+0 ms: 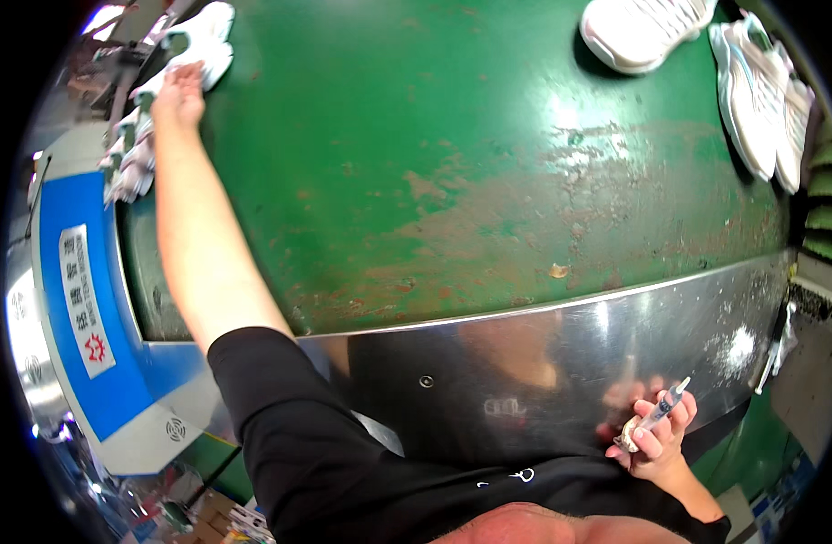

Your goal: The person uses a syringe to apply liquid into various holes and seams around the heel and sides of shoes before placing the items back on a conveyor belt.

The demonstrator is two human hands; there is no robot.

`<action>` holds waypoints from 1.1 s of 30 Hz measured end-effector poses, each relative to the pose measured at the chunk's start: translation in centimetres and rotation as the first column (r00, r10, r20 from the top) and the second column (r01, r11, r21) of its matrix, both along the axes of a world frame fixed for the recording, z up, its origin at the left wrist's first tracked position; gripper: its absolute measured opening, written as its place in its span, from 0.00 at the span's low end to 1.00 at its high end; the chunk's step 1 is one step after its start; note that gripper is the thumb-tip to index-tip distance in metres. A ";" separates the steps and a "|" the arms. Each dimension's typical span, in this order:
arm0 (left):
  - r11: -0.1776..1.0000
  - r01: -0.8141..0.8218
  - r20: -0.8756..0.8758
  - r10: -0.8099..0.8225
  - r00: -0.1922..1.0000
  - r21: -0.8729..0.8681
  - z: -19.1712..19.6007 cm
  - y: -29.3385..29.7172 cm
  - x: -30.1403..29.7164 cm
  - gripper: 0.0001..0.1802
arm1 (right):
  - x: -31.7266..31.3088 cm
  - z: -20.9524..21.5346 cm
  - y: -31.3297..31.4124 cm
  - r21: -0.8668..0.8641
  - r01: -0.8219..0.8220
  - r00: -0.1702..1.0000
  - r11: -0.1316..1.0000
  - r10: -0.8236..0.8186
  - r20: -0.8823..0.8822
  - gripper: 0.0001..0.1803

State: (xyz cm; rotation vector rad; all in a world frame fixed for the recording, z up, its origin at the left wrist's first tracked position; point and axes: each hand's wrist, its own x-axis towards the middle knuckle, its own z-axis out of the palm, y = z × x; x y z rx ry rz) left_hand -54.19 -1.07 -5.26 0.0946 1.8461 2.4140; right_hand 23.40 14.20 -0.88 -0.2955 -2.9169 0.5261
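Observation:
My left arm is stretched out to the far left of the green surface. There my left hand [178,95] has its fingers bent against a white shoe [214,56], gripping its near side; the thumb is hard to see. Other pale shoes [130,163] hang or stand close by, just left of my forearm. Near my body on the right, my right hand [662,442] is closed around a clear syringe [662,408]. Its pale tip points up and away to the right. A small whitish lump shows at the syringe's lower end, partly covered by my fingers.
The worn green belt surface [361,181] spreads ahead, bordered by a shiny metal edge [470,363]. A white shoe [642,36] sits at the far right, with a pair of white shoes [760,100] beside it. A blue and grey machine panel [126,381] stands left. White powder [735,352] marks the metal.

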 end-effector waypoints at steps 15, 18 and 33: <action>0.869 0.384 -0.079 -0.427 0.901 -0.312 5.4 -1.0 22.2 0.10 | 0.2 -0.4 0.2 0.032 -0.027 0.994 0.999 0.030 -0.109 0.24; 0.805 0.470 -0.144 -0.547 0.825 -0.361 8.4 -2.4 33.2 0.12 | -0.3 0.4 0.1 0.016 -0.046 0.988 0.999 0.048 -0.145 0.17; 0.403 0.823 -0.076 -0.910 0.408 -0.401 8.8 -1.8 64.5 0.11 | 4.4 0.9 2.2 -0.606 0.011 0.920 0.795 -0.245 -0.305 0.28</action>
